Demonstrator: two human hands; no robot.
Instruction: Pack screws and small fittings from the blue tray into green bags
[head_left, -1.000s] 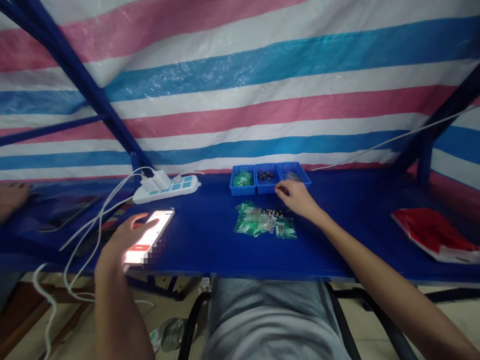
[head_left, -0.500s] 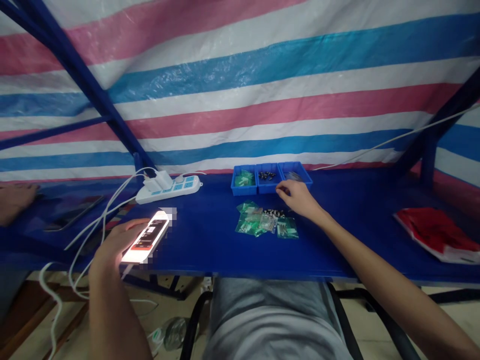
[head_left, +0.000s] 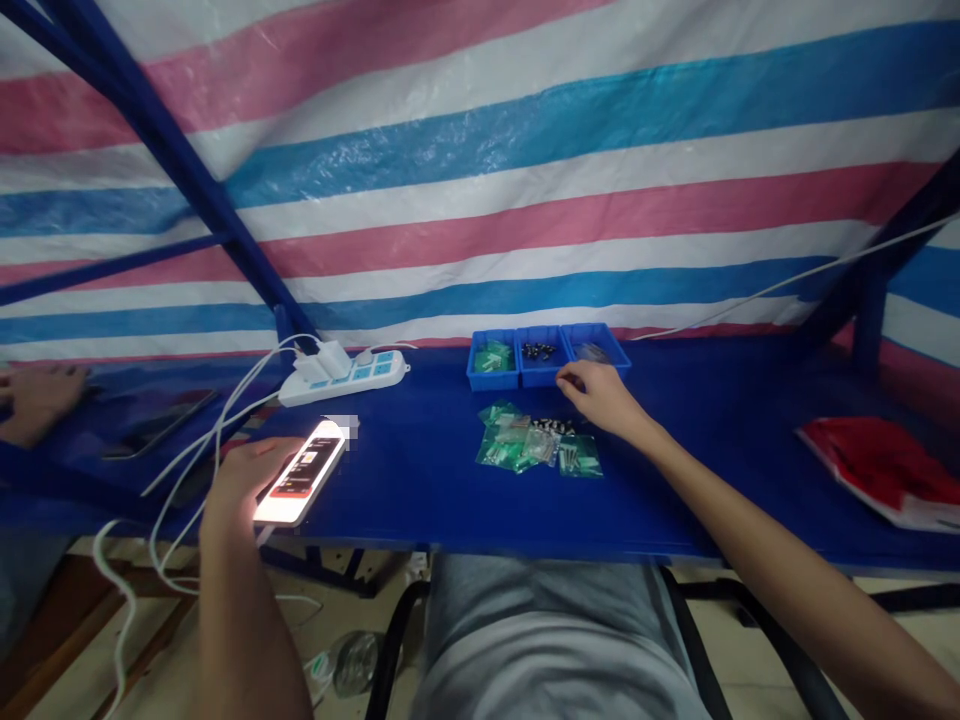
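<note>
Head view: left of the blue bins point(head_left: 493, 381) and nearer you, your left hand point(head_left: 241, 470) holds the lit phone point(head_left: 304, 475) by its left side, fingers partly hidden. Its screen faces up, and its long axis runs away from you, the far end slanting toward the bins. Your right hand point(head_left: 598, 398) is at the bins' front edge, fingers curled nearly together; I cannot tell whether they pinch anything. Green packets point(head_left: 501, 448) lie just in front of the bins.
</note>
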